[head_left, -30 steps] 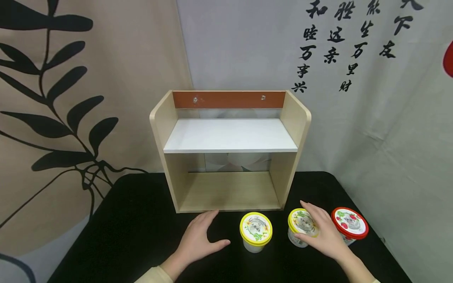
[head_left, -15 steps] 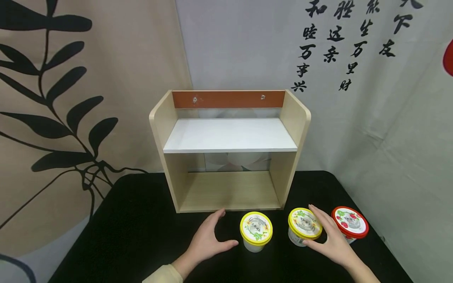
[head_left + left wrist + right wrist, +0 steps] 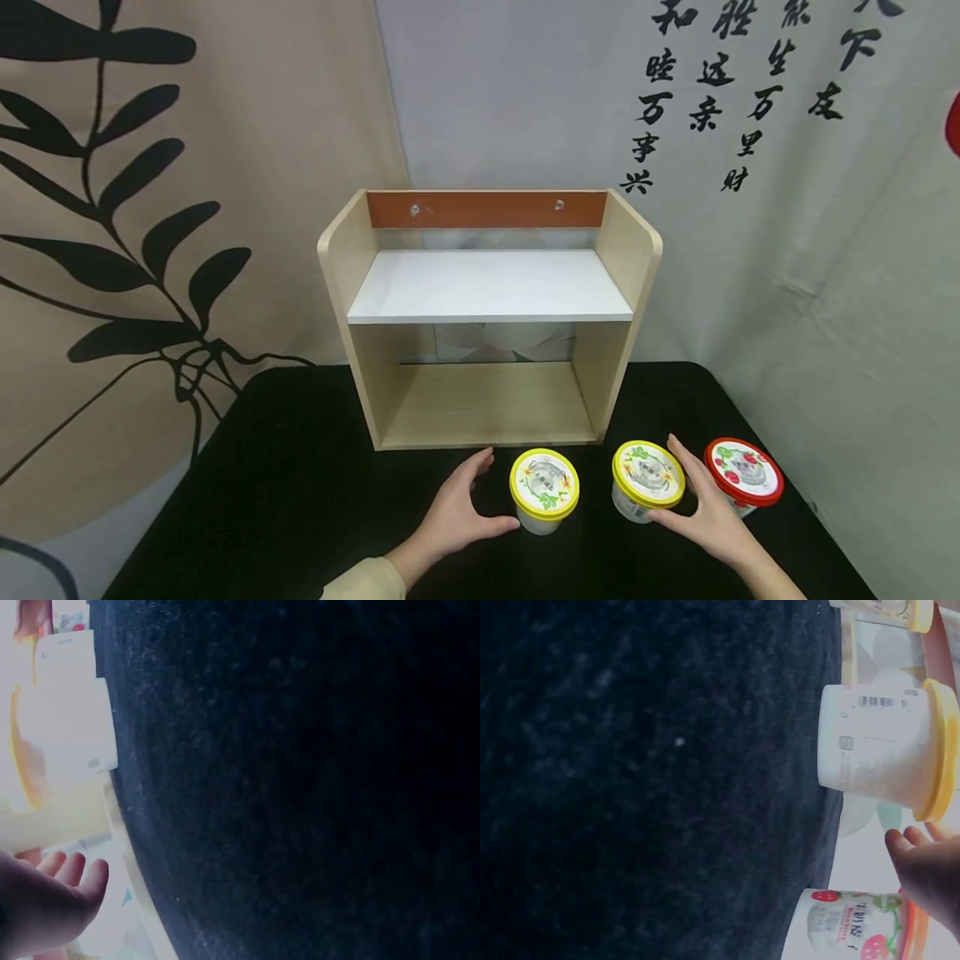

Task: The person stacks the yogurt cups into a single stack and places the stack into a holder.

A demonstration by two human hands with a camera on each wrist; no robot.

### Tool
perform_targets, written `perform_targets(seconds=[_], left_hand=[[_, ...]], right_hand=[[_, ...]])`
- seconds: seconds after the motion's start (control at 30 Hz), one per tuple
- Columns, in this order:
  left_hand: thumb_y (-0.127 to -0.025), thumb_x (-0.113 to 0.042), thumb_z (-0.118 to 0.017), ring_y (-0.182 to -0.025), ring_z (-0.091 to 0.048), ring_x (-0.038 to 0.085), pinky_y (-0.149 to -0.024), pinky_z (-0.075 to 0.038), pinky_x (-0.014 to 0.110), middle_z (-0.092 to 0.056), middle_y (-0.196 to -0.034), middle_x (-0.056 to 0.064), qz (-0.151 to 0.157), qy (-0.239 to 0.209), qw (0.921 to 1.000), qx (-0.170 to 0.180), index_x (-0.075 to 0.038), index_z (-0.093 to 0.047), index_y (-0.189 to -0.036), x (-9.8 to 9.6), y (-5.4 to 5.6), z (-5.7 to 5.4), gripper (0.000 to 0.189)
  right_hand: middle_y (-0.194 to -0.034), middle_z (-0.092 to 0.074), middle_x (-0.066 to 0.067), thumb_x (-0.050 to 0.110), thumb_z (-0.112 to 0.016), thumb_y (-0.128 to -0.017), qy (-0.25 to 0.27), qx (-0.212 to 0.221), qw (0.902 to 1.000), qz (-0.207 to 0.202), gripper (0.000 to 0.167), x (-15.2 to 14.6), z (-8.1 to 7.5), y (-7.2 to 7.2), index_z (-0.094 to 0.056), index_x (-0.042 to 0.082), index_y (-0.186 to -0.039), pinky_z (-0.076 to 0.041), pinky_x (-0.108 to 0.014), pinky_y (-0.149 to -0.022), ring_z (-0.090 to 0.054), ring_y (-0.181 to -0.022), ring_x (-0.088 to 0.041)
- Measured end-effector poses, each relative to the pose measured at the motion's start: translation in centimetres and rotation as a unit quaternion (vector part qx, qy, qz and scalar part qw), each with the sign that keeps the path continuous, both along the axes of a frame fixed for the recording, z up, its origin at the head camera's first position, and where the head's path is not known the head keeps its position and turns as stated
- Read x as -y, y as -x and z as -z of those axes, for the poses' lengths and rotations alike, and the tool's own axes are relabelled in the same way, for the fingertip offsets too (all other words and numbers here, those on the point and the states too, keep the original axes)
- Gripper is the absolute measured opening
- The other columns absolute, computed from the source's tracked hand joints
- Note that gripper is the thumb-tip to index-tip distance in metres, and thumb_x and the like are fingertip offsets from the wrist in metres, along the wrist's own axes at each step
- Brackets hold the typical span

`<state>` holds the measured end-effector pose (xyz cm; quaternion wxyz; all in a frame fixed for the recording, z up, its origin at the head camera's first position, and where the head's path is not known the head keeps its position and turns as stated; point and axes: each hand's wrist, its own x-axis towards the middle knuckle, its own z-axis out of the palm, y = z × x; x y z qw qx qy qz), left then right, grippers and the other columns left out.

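Two white tubs with yellow lids stand upright on the black table. Beside the left yellow-lidded tub [image 3: 544, 485], my left hand [image 3: 457, 517] has thumb and fingers spread, the thumb tip right at the tub's side. The right yellow-lidded tub [image 3: 647, 475] has my right hand [image 3: 705, 508] at its right side, thumb at the near edge and fingers stretched past the lid. Behind that hand is a red-lidded tub [image 3: 742, 472], partly hidden by it. In the right wrist view strawberry pictures show on the red-lidded tub [image 3: 855, 926], below the right hand [image 3: 930, 862].
A small wooden shelf unit [image 3: 630, 267] stands at the back of the black table [image 3: 262, 500], with a white upper board [image 3: 491, 287] and a pale lower board [image 3: 487, 408]. Behind it hang curtains [image 3: 510, 100] with a leaf print and dark writing.
My left hand has moved right, up to the left yellow-lidded tub. My right hand has shifted right from over the other yellow-lidded tub to its side. The tubs stand where they were.
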<state>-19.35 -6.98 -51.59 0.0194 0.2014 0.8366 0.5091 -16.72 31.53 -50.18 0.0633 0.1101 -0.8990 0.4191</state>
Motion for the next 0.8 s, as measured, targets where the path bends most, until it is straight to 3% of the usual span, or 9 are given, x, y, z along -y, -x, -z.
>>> perform_targets(seconds=[0.1,0.23,0.5,0.8], left_hand=[[-0.071,-0.033,-0.09,-0.13,-0.047,0.033,-0.102,-0.044,0.053,-0.048,-0.145,0.016,0.002,-0.008,0.9999,0.011,-0.003,-0.037,-0.148,-0.4,0.1,0.4,0.098],[-0.071,-0.033,-0.09,-0.131,-0.047,0.033,-0.103,-0.043,0.053,-0.048,-0.145,0.014,0.002,-0.015,0.9994,0.032,-0.002,-0.036,-0.149,-0.8,0.3,0.8,0.099],[-0.07,-0.031,-0.091,-0.132,-0.045,0.035,-0.104,-0.041,0.054,-0.048,-0.146,0.014,0.01,-0.035,0.9982,0.047,-0.001,-0.034,-0.148,-1.7,0.8,1.6,0.102],[-0.069,-0.028,-0.091,-0.133,-0.045,0.032,-0.105,-0.041,0.053,-0.047,-0.147,0.013,0.036,-0.052,0.9967,0.051,-0.001,-0.033,-0.149,-2.3,1.4,2.0,0.102]], right_hand=[[-0.156,-0.022,-0.028,0.018,-0.082,-0.081,0.017,0.001,0.9998,-0.005,0.105,-0.2,0.5,0.2,-0.011,0.011,-0.159,-0.041,-0.049,-0.103,-0.029,-0.135,-0.048],[-0.155,-0.021,-0.033,0.014,-0.08,-0.083,0.042,0.013,0.999,-0.011,0.107,-0.4,1.1,0.6,-0.005,0.008,-0.159,-0.034,-0.069,-0.1,-0.026,-0.136,-0.053],[-0.157,-0.005,-0.034,0.016,-0.079,-0.084,0.065,0.063,0.9959,-0.003,0.107,-0.8,2.2,0.8,-0.001,0.003,-0.158,-0.025,-0.072,-0.103,-0.016,-0.137,-0.058],[-0.155,-0.01,-0.035,0.012,-0.074,-0.088,0.096,0.096,0.9908,0.001,0.099,-1.2,2.5,0.9,-0.003,-0.002,-0.156,-0.034,-0.067,-0.102,-0.03,-0.133,-0.055]])
